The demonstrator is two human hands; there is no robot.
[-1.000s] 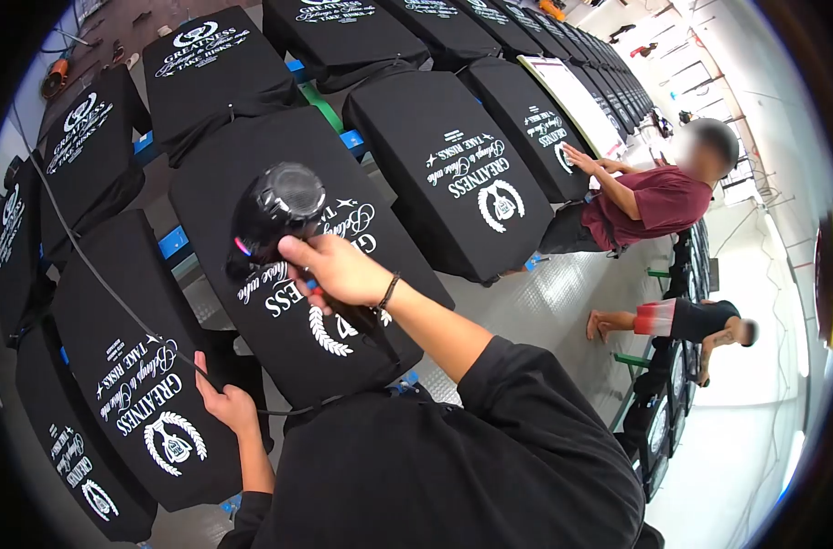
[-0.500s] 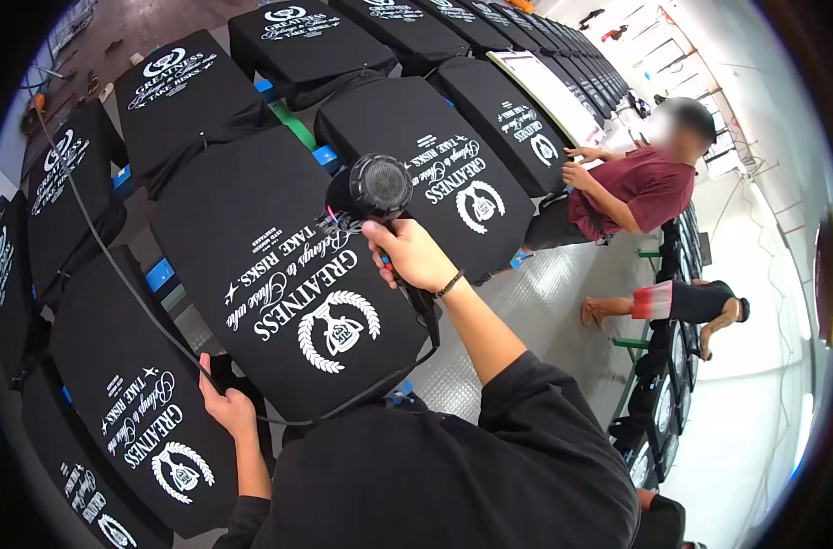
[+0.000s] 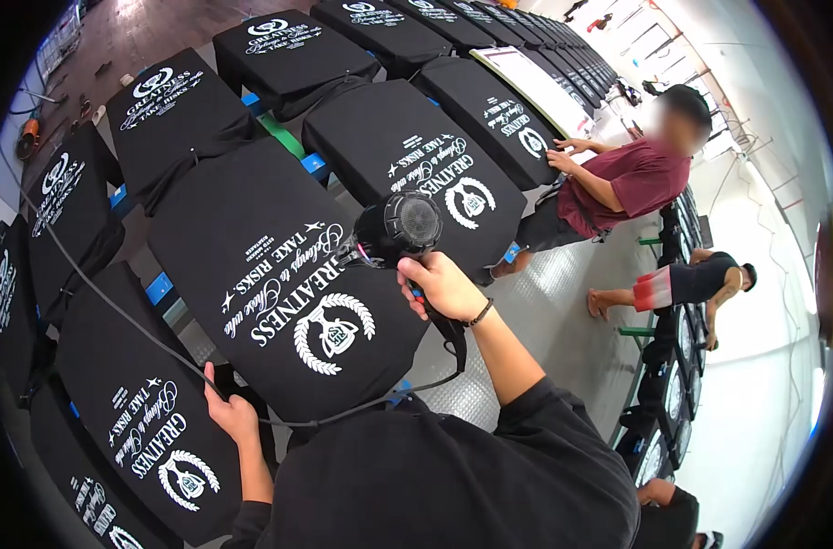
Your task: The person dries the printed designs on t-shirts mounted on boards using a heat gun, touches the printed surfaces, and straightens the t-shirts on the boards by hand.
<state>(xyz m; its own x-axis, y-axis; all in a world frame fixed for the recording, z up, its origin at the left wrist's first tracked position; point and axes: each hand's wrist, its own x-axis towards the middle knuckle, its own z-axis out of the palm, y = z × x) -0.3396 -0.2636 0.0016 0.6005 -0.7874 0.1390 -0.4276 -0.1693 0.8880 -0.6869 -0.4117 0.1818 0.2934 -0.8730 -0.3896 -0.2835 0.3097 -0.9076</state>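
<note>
My right hand (image 3: 444,288) grips a black hair dryer (image 3: 398,229) by its handle. Its nozzle points left, over the white "GREATNESS" print on a black T-shirt (image 3: 233,201) stretched on a board in front of me. A crest in a white wreath (image 3: 334,334) on that shirt lies left of my wrist. Lower left, my left hand (image 3: 233,414) has its fingers closed around the dryer's cord (image 3: 114,295), beside another printed black shirt (image 3: 133,357). From the handle the cord loops down in front of my body to this hand.
Rows of boards with printed black shirts (image 3: 293,59) run into the distance. A person in a maroon shirt (image 3: 650,178) stands at the right, hands by a white-faced frame (image 3: 540,91). Another person (image 3: 696,285) is by the right-hand row. An orange object (image 3: 29,137) is on the far left floor.
My right hand has moved the hair dryer right and slightly down, uncovering more of the lettering. My left hand still holds the cord, nearly in place. The maroon-shirted person's hands have shifted slightly.
</note>
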